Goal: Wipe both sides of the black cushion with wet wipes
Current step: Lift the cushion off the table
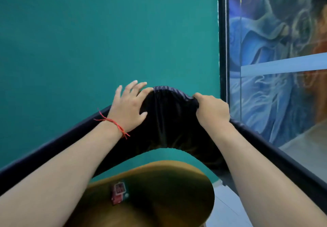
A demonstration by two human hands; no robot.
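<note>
The black cushion [169, 120] is held up in the air in front of the teal wall, bent into an arch with its ribbed edge at the top. My left hand [128, 106], with a red string on the wrist, lies flat against the cushion's upper left side, fingers spread. My right hand [211, 109] grips the cushion's upper right edge, fingers curled over it. A red and white packet, perhaps the wet wipes [118, 193], lies on the round wooden table below. No wipe shows in either hand.
The round wooden table [177, 187] stands below the cushion. A teal wall [88, 40] fills the back. At the right is a glass panel [283, 67] with a blue mural behind it. Pale floor tiles [228, 209] show at the lower right.
</note>
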